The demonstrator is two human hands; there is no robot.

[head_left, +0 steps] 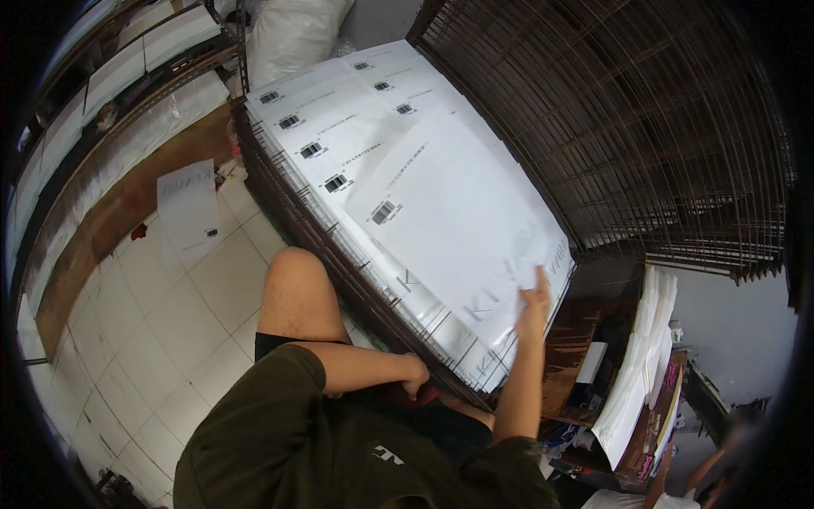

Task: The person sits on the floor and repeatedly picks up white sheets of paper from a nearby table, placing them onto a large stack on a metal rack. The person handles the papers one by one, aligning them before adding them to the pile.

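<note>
Large white printed sheets (441,254) with barcode marks and big lettering lie on a rusty wire drying rack (297,204) in front of me. The uppermost sheet (432,178) is turned at an angle over the others. My right hand (534,304) is at its right edge, forefinger stretched out and thumb apart; it looks slightly blurred, and its other fingers are partly hidden. My left hand (414,376) hangs low by my lap at the rack's near edge, fingers curled down. Beneath it shows something dark red (411,395); whether I hold it is unclear.
Raised wire racks (627,110) lean up at the far right. One printed sheet (188,208) lies on the tiled floor at the left, beside a long shelf (127,170). White paper stacks (636,373) hang at the right. Another person's arm (710,467) shows at the lower right.
</note>
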